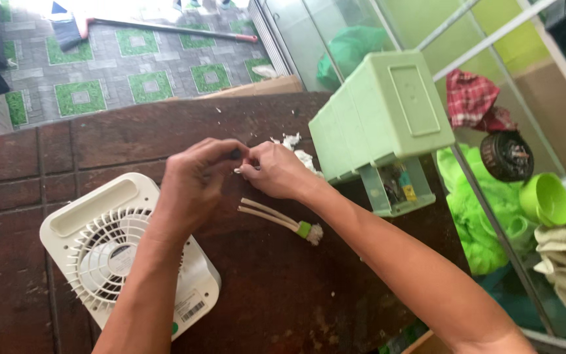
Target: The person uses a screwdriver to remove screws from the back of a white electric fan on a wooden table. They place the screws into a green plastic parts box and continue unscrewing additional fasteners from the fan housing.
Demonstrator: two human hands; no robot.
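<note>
Counter [283,301]: dark brown, worn wood, flecked with white crumbs.
Fan [126,255]: small white square fan, lying grille-up at near left under the left forearm; flat, probably so it cannot roll.
Paired wire [276,216]: two pale strands side by side, ending in a green sleeve with a frayed white tip; loose on the counter just below the hands, touching neither.
Left hand [194,180]: grip closed to a pinch, thumb against fingertips, on something small and dark; too small to name.
Right hand [276,172]: grip pinched shut against the left fingertips on a small white piece; both raised just above the counter, close together for fine work.
White scraps [296,147]: torn bits just beyond the right hand.
Green plastic casing [378,121]: pale green, boxy, tipped on its side at the counter's right edge, open end with small parts facing near.
Broom [158,26]: far off on the patterned tile floor.
</note>
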